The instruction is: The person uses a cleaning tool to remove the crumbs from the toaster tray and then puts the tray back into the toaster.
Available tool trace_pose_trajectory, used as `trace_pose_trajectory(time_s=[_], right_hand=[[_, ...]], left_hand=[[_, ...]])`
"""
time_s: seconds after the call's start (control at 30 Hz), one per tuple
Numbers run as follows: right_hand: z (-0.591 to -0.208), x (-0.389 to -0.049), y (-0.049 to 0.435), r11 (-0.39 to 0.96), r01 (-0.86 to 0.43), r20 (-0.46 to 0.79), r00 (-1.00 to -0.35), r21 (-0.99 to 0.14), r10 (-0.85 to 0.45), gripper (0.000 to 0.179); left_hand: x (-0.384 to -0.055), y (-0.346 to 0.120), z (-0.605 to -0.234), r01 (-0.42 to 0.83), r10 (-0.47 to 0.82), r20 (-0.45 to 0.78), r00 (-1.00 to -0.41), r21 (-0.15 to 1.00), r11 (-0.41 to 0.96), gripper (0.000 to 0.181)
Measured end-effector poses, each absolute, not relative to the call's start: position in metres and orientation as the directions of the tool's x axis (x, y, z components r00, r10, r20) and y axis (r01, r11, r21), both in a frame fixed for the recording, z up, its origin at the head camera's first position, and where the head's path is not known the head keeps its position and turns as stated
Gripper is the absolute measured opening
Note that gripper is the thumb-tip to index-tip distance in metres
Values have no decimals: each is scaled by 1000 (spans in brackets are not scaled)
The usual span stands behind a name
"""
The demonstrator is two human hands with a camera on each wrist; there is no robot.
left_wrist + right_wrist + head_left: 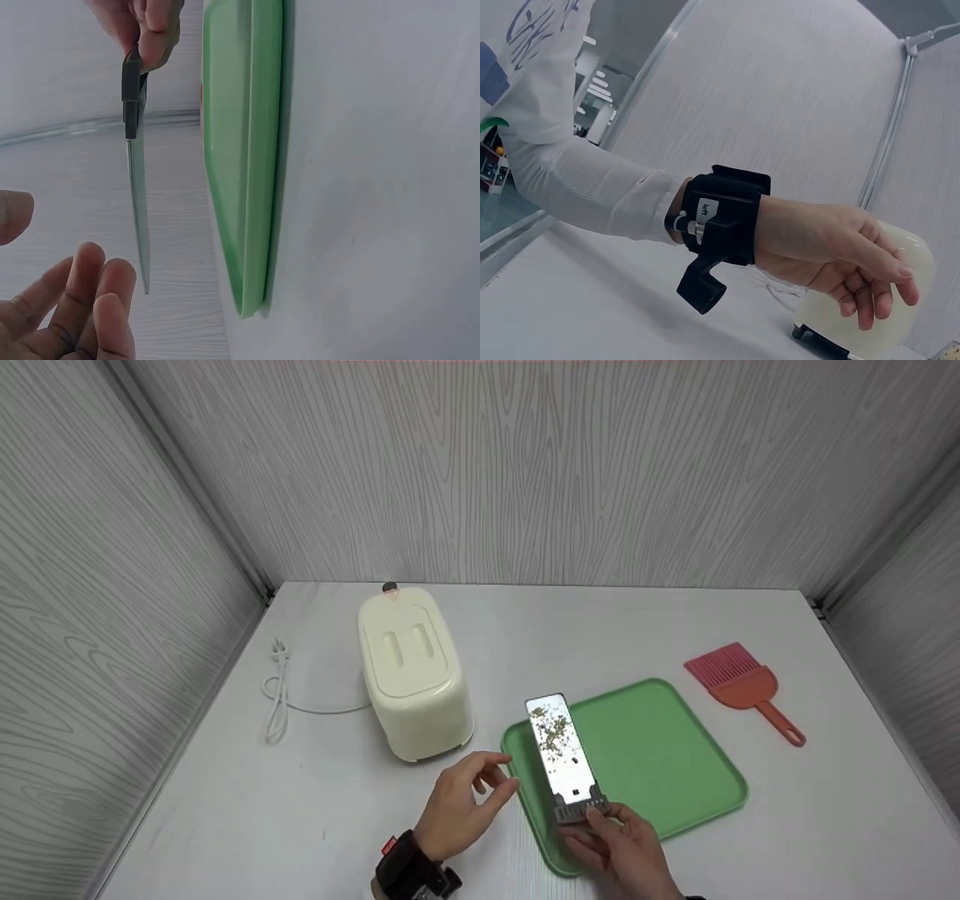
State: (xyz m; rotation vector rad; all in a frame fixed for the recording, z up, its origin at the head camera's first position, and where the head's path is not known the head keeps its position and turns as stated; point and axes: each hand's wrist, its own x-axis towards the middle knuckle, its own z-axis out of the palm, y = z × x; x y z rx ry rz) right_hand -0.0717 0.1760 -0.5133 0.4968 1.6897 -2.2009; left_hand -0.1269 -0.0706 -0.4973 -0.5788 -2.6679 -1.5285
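My right hand [626, 847] grips the dark plastic end of a toaster crumb tray [559, 750], its thumb on top. The shiny metal part carries brown crumbs [555, 735] and is held above the left side of a green tray [660, 757]. Seen edge-on in the left wrist view, the crumb tray [138, 210] is raised off the green tray [262, 150]. My left hand [461, 806] hovers left of it with loosely bent fingers, holding nothing. A cream toaster [416, 690] with its lid on stands beyond the left hand.
A white power cord [279, 690] with its plug lies left of the toaster. Right of the green tray lies a red and orange brush with an attached handle [742, 682]. Wood-grain panels [525, 472] enclose the white table [247, 817] at the back and sides.
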Motion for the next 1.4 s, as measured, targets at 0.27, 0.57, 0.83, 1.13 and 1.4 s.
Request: trace_pose_trajectory(time_s=[0.27,0.57,0.83,1.13,1.4], right_hand=[[-509,-75,177,-258,440,-453,-891,-860,-9,37],[-506,-77,174,-297,430,-437,-898,-853,-44,37],[-505,-78,172,-298,435,-441,-896,-850,-51,38],[-507,-79,173,-302,455,-466,-884,-838,-37,39],[-504,-82,181,-295,492,-484,-869,-819,-103,47]], left_hand=[[-133,-58,-512,191,338,67,-939,917,350,36],[-139,-36,-515,86,373,-21,-928,959,269,30],[-143,-27,-514,92,381,1,-924,971,219,21],[-144,-25,-512,17,351,-51,-935,982,187,16],[-145,-26,-510,-25,340,-87,-936,983,183,15]])
